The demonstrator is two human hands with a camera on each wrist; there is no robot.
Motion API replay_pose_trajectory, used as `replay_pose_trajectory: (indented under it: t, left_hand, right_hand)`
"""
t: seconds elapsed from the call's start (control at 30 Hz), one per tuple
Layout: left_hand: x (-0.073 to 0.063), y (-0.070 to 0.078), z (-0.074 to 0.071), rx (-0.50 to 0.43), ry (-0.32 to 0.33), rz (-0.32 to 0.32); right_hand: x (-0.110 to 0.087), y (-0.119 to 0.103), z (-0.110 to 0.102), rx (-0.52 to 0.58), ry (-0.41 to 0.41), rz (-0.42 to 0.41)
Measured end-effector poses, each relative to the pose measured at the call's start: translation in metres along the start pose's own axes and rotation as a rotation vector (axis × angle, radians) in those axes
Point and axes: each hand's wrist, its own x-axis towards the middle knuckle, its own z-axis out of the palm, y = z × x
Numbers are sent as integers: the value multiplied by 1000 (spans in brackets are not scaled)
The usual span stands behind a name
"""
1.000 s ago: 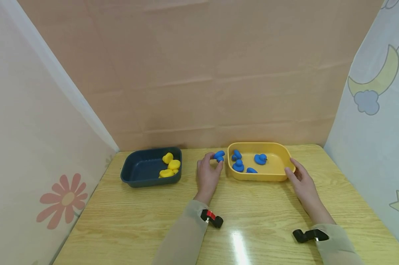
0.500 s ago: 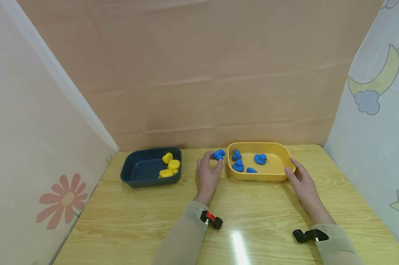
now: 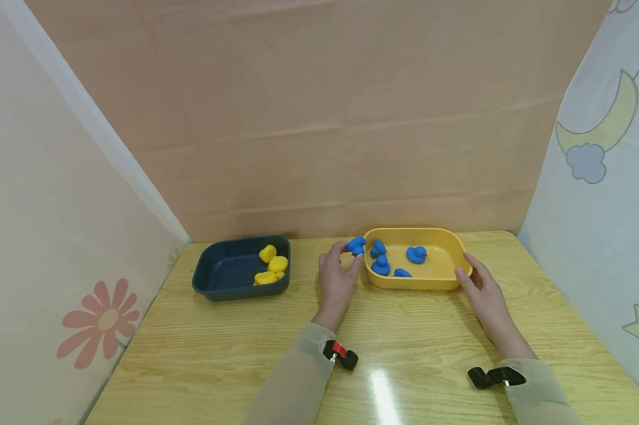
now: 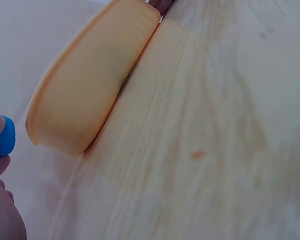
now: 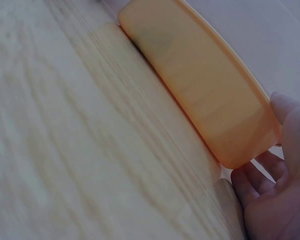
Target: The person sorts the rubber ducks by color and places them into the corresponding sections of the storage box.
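Note:
My left hand (image 3: 336, 282) pinches a blue toy duck (image 3: 357, 244) between thumb and fingers, just at the left end of the yellow tray (image 3: 420, 284). In the left wrist view a bit of that blue duck (image 4: 7, 136) shows past the fingers, level with the tray's end. Several other blue ducks (image 3: 416, 255) lie inside the tray, mostly toward its left side. At the opposite end, my right hand (image 3: 484, 295) holds the tray. Its thumb (image 5: 285, 107) is at the rim, and the other fingers curl against the end wall lower down.
A dark blue tray (image 3: 229, 293) stands to the left, with several yellow ducks (image 3: 266, 277) bunched at its right side. Both trays sit at the back of the wooden table (image 3: 202, 354), near a beige backdrop (image 3: 319, 147). Printed cloth walls (image 3: 590, 236) flank the table.
My left hand has shifted slightly right with the blue duck, bringing it up to the yellow tray's left rim. The right hand and both trays stay in place.

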Motion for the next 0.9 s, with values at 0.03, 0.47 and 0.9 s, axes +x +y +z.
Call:
replay_pose_trajectory:
  t: [0.03,0.47,0.9]
  left_hand:
    - [0,1,1,5,1,6]
    - [2,22,14,-8,-42,92]
    - [3,32,27,25,-93,123]
  right_hand:
    - [0,0,0,1,1,-1]
    - [0,1,-2,3,17,-13]
    - [2,1,0,8,12,-12]
